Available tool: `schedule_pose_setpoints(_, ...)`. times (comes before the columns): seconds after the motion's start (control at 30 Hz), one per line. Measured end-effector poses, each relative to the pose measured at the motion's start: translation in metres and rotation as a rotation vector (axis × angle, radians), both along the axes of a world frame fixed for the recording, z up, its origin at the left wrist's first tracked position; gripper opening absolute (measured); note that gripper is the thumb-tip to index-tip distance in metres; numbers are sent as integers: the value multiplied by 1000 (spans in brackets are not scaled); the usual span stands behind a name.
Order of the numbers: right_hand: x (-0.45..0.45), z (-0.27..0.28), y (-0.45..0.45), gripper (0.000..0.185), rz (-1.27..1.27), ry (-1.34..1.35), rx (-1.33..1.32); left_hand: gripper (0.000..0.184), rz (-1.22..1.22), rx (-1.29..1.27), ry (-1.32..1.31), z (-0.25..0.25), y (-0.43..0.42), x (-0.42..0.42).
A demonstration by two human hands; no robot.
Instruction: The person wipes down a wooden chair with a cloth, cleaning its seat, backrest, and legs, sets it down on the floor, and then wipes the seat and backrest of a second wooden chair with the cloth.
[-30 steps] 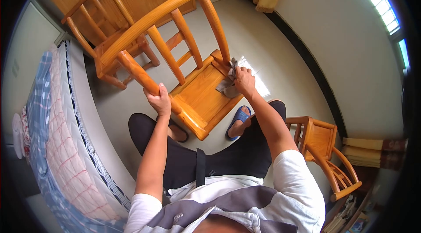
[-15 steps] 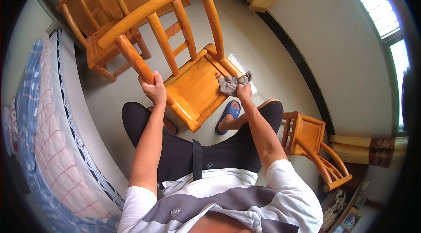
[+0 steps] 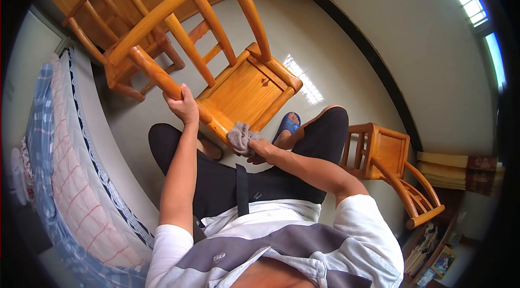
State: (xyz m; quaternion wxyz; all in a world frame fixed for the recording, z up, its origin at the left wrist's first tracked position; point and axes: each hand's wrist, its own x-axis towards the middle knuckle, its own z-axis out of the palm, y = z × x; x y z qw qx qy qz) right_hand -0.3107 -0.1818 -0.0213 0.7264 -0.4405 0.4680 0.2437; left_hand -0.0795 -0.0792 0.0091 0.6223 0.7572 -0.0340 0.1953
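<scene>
A varnished wooden chair (image 3: 244,90) stands tilted in front of my knees, its curved backrest pointing away to the upper left. My left hand (image 3: 183,106) is wrapped round the chair's side post, just above the seat. In my right hand (image 3: 261,149) is a bunched grey-brown cloth (image 3: 241,138), pressed against the near corner of the seat. The cloth covers that corner. A dark mark shows on the seat panel toward its far right side.
Another wooden chair (image 3: 116,39) stands at the upper left by a wooden panel. A smaller chair (image 3: 391,152) is at my right, near a shelf (image 3: 428,253). The bed (image 3: 81,196) runs along my left. A blue slipper (image 3: 291,121) is on my foot.
My right hand has moved the cloth from the seat's far right edge to its near corner. The chair appears shifted slightly left in view. My left hand keeps its hold on the post.
</scene>
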Motion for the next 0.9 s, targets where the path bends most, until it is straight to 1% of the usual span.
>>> schedule_pose_setpoints(0.07,-4,-14,1,44,435,-64,-174,33,-18,-28,7,-3,0,3)
schedule_pose_setpoints(0.1,-3,7,8,46,415,-106,-105,33,-7,-29,-1,1,-1,2)
schedule_pose_setpoints(0.13,-1,18,13,45,425,-228,-120,33,-7,-13,-46,4,-3,-2)
schedule_pose_setpoints(0.17,3,18,14,42,426,-253,-123,33,3,3,-93,8,-3,-4)
schedule_pose_setpoints(0.2,8,20,13,40,433,-279,-122,34,12,26,-71,9,-2,-4)
schedule_pose_setpoints(0.27,16,27,7,31,79,-429,86,33,-32,-16,-9,9,-1,-4)
schedule_pose_setpoints(0.3,23,46,0,27,-80,-458,219,33,-16,-16,-14,11,0,-6)
schedule_pose_setpoints(0.33,29,52,-14,27,-120,-532,339,32,-26,-20,-1,14,-1,-8)
schedule_pose_setpoints(0.4,46,71,-25,28,-291,-662,146,32,-14,-37,9,16,-4,-7)
schedule_pose_setpoints(0.47,68,95,-38,33,-309,-833,-26,35,-29,-32,-15,13,-3,-7)
schedule_pose_setpoints(0.5,80,114,-44,35,-265,-919,-156,32,-61,-72,-29,12,-2,-9)
schedule_pose_setpoints(0.53,93,137,-47,37,-224,-1000,-284,33,-106,-67,-83,7,0,-6)
schedule_pose_setpoints(0.6,118,179,-47,37,-158,-1062,-479,38,-259,-275,38,-7,4,-1)
schedule_pose_setpoints(0.67,140,201,-36,37,-138,-1174,-518,38,-296,-285,48,2,8,-2)
schedule_pose_setpoints(0.73,161,187,-33,38,55,-1229,-772,39,-415,-368,105,8,13,-5)
schedule_pose_setpoints(0.77,167,173,-26,37,109,-1260,-900,35,-406,-338,146,6,13,-4)
schedule_pose_setpoints(0.8,165,165,-21,38,210,-1276,-1030,35,-408,-342,157,5,12,-4)
schedule_pose_setpoints(0.87,148,123,-11,41,327,-1154,-1126,30,-312,-253,6,7,9,-2)
schedule_pose_setpoints(0.9,133,102,-6,42,318,-1061,-1083,27,-326,-260,-80,13,8,-5)
